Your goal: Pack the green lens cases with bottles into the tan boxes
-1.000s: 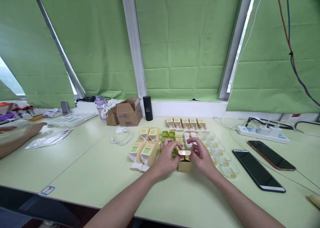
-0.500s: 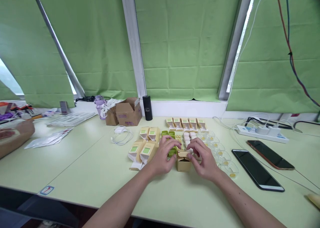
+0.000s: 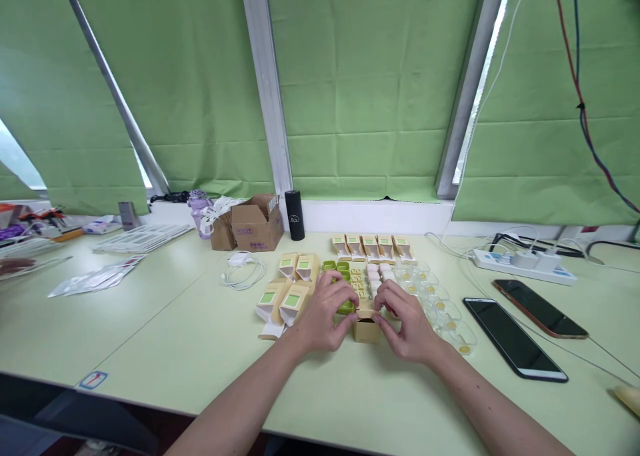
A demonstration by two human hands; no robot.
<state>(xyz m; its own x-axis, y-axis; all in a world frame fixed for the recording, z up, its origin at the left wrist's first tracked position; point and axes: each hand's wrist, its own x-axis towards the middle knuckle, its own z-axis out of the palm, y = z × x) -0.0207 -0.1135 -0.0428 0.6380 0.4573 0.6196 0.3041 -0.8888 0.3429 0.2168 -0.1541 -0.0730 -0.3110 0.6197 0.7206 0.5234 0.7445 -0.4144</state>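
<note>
A small kraft cardboard box (image 3: 367,331) stands on the table between my hands, its top flap partly folded over the opening. My left hand (image 3: 327,311) pinches the flap's left end between thumb and fingers. On the other side, my right hand (image 3: 406,319) grips its right end the same way. Left of my left hand stand several kraft boxes (image 3: 294,301) with green labels. Behind my hands are green plastic pieces (image 3: 344,268), small yellow pieces (image 3: 357,283) and white-pink blocks (image 3: 373,275). Clear plastic containers (image 3: 441,305) with yellow spots lie right of my right hand.
A row of open kraft boxes (image 3: 370,248) lies at the back. Two phones (image 3: 515,339) and a power strip (image 3: 525,267) are on the right. A white cable (image 3: 243,273), a brown carton (image 3: 257,223) and a black bottle (image 3: 295,216) stand left. A blurred hand (image 3: 17,267) shows far left.
Both hands have pressed the box flap slightly lower, and my fingers have closed onto its ends. The other person's arm at far left has pulled back toward the edge.
</note>
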